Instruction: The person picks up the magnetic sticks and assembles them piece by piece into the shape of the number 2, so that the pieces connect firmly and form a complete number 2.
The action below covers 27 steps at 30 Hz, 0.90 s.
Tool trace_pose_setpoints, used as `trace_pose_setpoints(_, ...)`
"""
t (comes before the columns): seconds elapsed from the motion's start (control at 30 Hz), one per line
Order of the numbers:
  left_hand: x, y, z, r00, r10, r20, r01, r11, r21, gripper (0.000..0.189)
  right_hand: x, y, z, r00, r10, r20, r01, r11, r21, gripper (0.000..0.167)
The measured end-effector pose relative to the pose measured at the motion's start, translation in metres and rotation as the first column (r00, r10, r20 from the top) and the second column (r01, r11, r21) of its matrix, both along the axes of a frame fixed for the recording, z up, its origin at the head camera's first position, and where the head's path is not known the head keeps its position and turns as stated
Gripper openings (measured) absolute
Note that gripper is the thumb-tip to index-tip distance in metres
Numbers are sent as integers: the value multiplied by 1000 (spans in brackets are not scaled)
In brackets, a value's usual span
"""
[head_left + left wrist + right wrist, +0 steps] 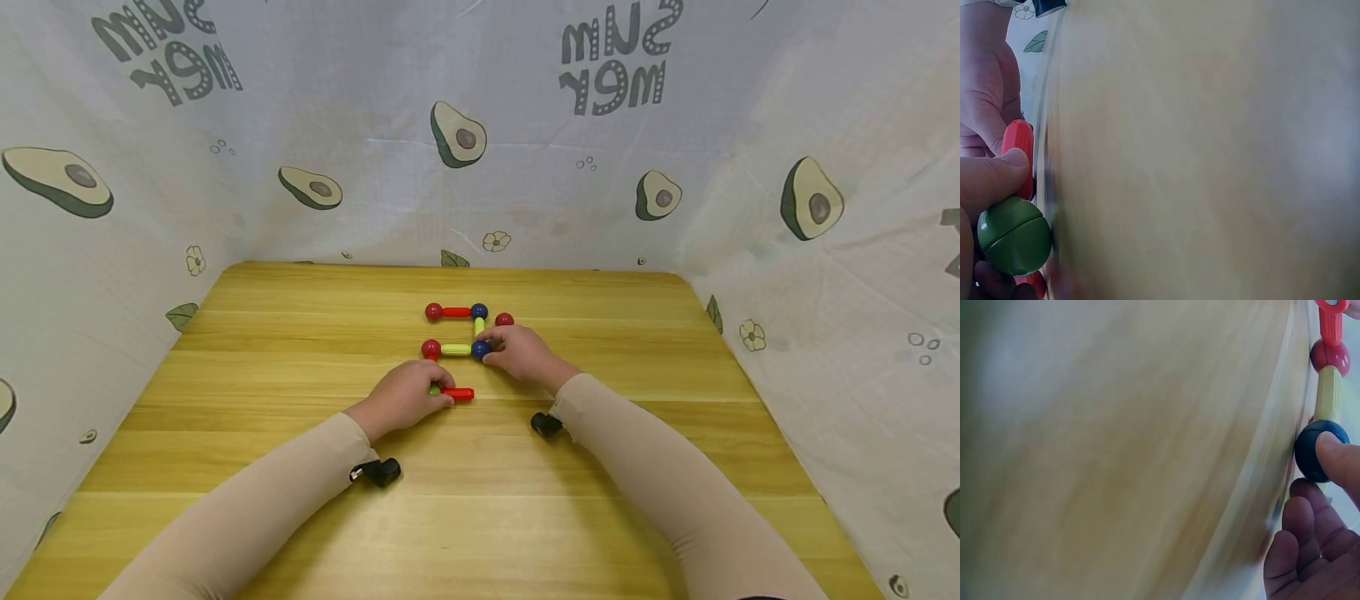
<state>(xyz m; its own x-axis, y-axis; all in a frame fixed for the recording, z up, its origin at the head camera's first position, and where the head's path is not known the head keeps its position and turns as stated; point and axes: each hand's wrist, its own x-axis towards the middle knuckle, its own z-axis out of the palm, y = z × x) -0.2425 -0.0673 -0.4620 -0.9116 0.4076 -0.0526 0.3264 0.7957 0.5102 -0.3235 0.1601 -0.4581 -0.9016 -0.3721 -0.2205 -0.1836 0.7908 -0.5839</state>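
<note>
My left hand [407, 395] pinches a red rod [461, 394] at its end by a green ball [1015, 236]; the thumb lies along the rod in the left wrist view. Another red rod [431, 360] runs from there up to a red ball [431, 348], partly hidden by the fingers. A yellow rod [455, 350] joins that ball to a blue ball [1316, 450], which my right hand [521, 354] pinches between thumb and fingers. From this blue ball a second yellow rod [479, 327] leads to a far blue ball [479, 311].
A red rod [456, 312] extends left from the far blue ball to a red ball [433, 312]. One separate red ball [505, 320] sits just beyond the right hand. The wooden table [480, 517] meets an avocado-print cloth [390, 208] at the back and sides.
</note>
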Motion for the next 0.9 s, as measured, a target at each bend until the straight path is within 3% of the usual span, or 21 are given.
trace_pose_setpoints(0.17,0,-1,0,1000,6,10,-6,1000,9,15,-2,6,4,997,-10,-80,11,1000,5,44)
trace_pose_setpoints(0.37,0,-2,0,1000,7,15,-7,1000,12,14,-14,16,11,980,-112,-165,108,994,-34,45)
trace_pose_setpoints(0.53,0,-2,-1,1000,9,15,-9,1000,12,14,-24,22,11,982,-116,-147,120,993,15,55)
trace_pose_setpoints(0.9,-2,-1,-5,1000,4,3,-4,1000,18,15,-40,30,3,993,-104,-58,106,994,34,55)
